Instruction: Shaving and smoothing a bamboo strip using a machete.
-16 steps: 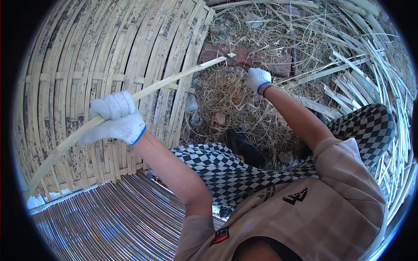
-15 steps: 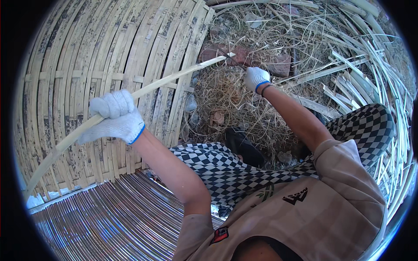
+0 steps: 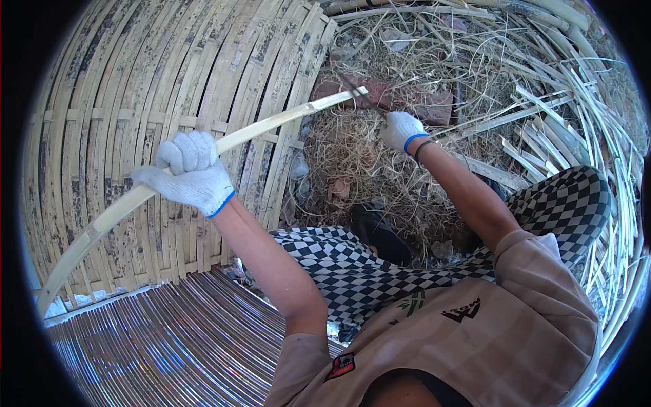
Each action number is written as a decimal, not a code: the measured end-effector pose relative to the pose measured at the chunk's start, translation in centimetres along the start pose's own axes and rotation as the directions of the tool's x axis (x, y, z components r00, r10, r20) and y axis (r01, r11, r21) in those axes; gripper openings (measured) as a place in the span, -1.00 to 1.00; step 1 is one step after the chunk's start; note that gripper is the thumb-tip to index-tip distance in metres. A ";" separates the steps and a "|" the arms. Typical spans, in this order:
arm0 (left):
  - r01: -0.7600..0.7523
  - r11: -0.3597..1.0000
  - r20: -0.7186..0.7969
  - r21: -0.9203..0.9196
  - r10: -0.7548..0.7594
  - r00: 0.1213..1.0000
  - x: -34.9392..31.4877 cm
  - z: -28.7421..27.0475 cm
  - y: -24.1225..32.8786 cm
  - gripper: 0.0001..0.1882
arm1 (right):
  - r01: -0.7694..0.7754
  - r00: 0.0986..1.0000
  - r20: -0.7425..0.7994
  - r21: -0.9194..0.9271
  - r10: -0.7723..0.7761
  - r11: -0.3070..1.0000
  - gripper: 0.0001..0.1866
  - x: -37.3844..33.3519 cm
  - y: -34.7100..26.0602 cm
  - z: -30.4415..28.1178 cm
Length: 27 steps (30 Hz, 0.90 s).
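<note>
My left hand (image 3: 191, 169), in a white knitted glove with a blue cuff, is closed around a long pale bamboo strip (image 3: 271, 123). The strip bends from the lower left up to the right, and its cut end lies over a reddish brick (image 3: 434, 106) on the ground. My right hand (image 3: 403, 130), gloved the same way, is closed on a knife (image 3: 373, 104) with a thin dark blade. The blade crosses the strip close to its far end; whether it cuts into it I cannot tell. The knife's handle is hidden in the glove.
A large woven bamboo panel (image 3: 230, 61) stands on the left, with shiny dark slats (image 3: 176, 332) below it. Dry shavings (image 3: 352, 146) cover the ground. Split bamboo pieces (image 3: 553, 139) and long thin strips lie at right. My checkered trouser leg (image 3: 563, 200) is bent nearby.
My left hand has shifted slightly up and to the right, its thumb now stretched along the strip. My right hand and the knife have moved slightly right and down.
</note>
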<state>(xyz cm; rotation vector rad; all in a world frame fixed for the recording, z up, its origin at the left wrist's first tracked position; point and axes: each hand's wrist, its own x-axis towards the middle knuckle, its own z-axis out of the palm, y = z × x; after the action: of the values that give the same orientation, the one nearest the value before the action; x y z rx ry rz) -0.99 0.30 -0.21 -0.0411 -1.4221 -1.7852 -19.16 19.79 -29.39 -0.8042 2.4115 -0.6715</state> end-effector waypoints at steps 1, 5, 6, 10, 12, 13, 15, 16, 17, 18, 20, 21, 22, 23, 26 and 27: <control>0.003 1.000 -0.032 0.018 -0.002 0.999 0.0 0.1 -0.1 -0.19 | 0.029 0.999 -0.019 0.061 -0.028 0.998 -0.69 -0.9 -1.6 -0.6; -0.005 0.997 -0.055 0.075 0.009 0.998 0.3 0.3 -0.3 -0.23 | 0.252 0.963 -0.132 0.135 -0.235 0.958 -0.68 -3.0 -8.0 -1.7; -0.009 0.997 -0.060 0.073 0.013 0.998 0.2 0.3 -0.2 -0.22 | 0.351 0.929 -0.181 0.150 -0.324 0.924 -0.69 -3.0 -8.9 -1.7; 0.079 0.980 0.071 -0.184 -0.067 0.995 0.2 0.3 -0.1 -0.22 | 0.234 0.965 -0.160 0.161 -0.208 0.959 -0.70 -1.3 -9.8 -1.0; 0.007 0.999 -0.045 -0.040 -0.009 0.999 0.1 0.3 -0.3 -0.23 | 0.269 0.949 -0.199 0.115 -0.243 0.956 -0.72 -0.4 -9.2 -0.3; -0.050 0.997 -0.205 0.064 0.062 0.977 0.0 0.3 -0.3 -0.24 | 0.336 0.929 -0.199 0.108 -0.311 0.936 -0.72 -0.2 -8.7 0.2; -0.042 0.997 -0.084 0.066 0.047 0.995 -0.1 0.3 -0.4 -0.24 | 0.265 0.955 -0.166 0.110 -0.245 0.958 -0.72 0.5 -7.9 0.6; -0.034 0.997 0.029 0.072 0.032 0.999 -0.2 0.4 -0.4 -0.24 | 0.219 0.974 -0.078 0.121 -0.211 0.968 -0.72 0.8 -7.7 0.8; -0.046 0.995 -0.056 0.088 0.051 0.997 -0.3 0.3 -0.4 -0.24 | 0.088 0.994 -0.069 0.087 -0.082 0.992 -0.72 1.1 -7.4 0.8; -0.027 0.998 -0.052 0.063 0.030 0.998 -0.3 0.3 -0.3 -0.23 | 0.077 0.991 -0.110 0.009 -0.076 0.997 -0.72 1.5 -7.3 0.9; -0.011 1.000 -0.030 0.020 0.012 0.999 -0.2 0.3 -0.4 -0.23 | 0.149 0.973 -0.178 -0.014 -0.149 0.989 -0.73 2.1 -6.7 1.4; -0.018 0.999 -0.057 0.037 0.020 0.998 -0.2 0.2 -0.4 -0.23 | 0.145 0.980 -0.136 -0.024 -0.147 0.989 -0.73 2.2 -6.2 1.9; -0.034 0.999 -0.022 0.036 0.034 0.999 -0.2 0.2 -0.4 -0.24 | 0.182 0.969 -0.171 0.009 -0.178 0.983 -0.74 2.1 -5.5 2.5; -0.027 0.998 -0.082 0.063 0.032 0.996 -0.2 0.2 -0.3 -0.24 | 0.266 0.949 -0.194 0.062 -0.250 0.962 -0.74 2.2 -4.9 3.0; -0.029 0.995 -0.031 0.091 0.032 0.999 -0.2 0.7 -0.3 -0.25 | -0.019 0.998 -0.061 0.028 0.021 0.999 -0.73 2.6 -1.3 4.2; -0.033 0.996 -0.054 0.086 0.038 0.998 -0.2 1.0 -0.4 -0.26 | -0.032 0.998 -0.051 0.008 0.033 0.999 -0.72 3.0 -0.1 4.4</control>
<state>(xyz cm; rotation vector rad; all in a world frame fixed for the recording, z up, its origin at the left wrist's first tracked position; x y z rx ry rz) -1.55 1.24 -0.23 0.0271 -1.4472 -1.6829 -18.59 16.56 -33.52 -0.7518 2.4614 -0.6952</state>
